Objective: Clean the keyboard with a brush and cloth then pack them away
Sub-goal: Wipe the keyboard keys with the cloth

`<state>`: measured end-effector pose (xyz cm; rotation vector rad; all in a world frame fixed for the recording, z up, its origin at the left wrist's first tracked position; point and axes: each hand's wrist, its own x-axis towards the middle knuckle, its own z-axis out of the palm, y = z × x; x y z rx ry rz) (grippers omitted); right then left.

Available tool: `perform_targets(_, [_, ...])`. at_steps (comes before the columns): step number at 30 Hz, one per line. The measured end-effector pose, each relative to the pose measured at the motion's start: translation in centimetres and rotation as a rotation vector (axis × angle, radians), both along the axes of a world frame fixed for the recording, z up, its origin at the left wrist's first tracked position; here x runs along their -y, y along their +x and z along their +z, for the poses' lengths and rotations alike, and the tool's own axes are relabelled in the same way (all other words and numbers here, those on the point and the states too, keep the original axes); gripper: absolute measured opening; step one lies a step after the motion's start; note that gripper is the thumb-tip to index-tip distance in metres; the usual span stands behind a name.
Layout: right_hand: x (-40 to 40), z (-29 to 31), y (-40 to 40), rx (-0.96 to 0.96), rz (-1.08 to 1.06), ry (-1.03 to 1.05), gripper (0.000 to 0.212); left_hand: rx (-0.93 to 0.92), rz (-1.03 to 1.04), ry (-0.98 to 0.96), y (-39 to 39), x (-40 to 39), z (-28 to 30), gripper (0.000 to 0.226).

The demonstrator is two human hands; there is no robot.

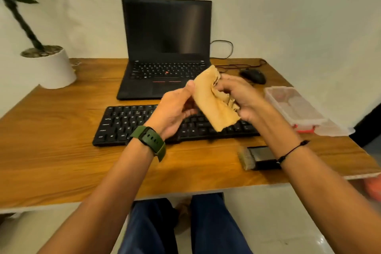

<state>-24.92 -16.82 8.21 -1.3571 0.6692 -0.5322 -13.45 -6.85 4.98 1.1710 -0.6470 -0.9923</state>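
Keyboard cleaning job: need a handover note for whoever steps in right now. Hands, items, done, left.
Left hand: pinches one edge of the tan cloth, held up over the keyboard.
Right hand: grips the bunched other end of the cloth.
Brush: lies flat on the desk near the front edge, right of the keyboard, untouched.
Clear plastic box: at the right of the desk, behind the brush.
Done: cannot tell whether brushing or wiping has happened.
Left: wipe the keyboard if needed, then pack cloth and brush away, probably into the box.

Letters Z, X on keyboard (others blurred)
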Motion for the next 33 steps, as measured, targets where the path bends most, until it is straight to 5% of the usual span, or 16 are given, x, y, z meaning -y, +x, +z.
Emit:
perform_targets(3, [-2.6,-1.1,2.5,-0.028,0.041,0.167,0.016,-0.061,0.042,0.070,2.3,-2.6,-0.3,0.014])
perform_targets(6, [-4.5,-2.0,4.6,-0.069,0.187,0.240,0.031,-0.038,0.177,0.134,4.2,-4.8,-1.1,0.022])
perform_targets(13, [-8.0,-2.1,9.9,-0.227,0.168,-0.224,0.017,0.233,0.391,0.199,7.7,-8.5,-2.1,0.025])
perform_targets(18, [-7.8,-1.5,14.1,-0.205,-0.004,-0.947,0.014,0.945,0.605,0.404,8.9,-11.2,-3.8,0.068])
perform_targets(22, [-7.8,-2.4,18.4,-0.378,0.070,-1.375,0.036,1.004,0.486,0.511,7.2,-12.1,-6.2,0.112])
perform_targets(27, [-9.3,-5.2,20.8,-0.613,0.258,-1.558,0.037,1.039,0.435,0.626,6.5,-12.2,-7.5,0.122])
perform_targets(33, [-9.9,-7.3,21.3,-0.654,0.294,-1.375,0.051,0.976,0.434,0.644,6.7,-12.2,-6.8,0.129])
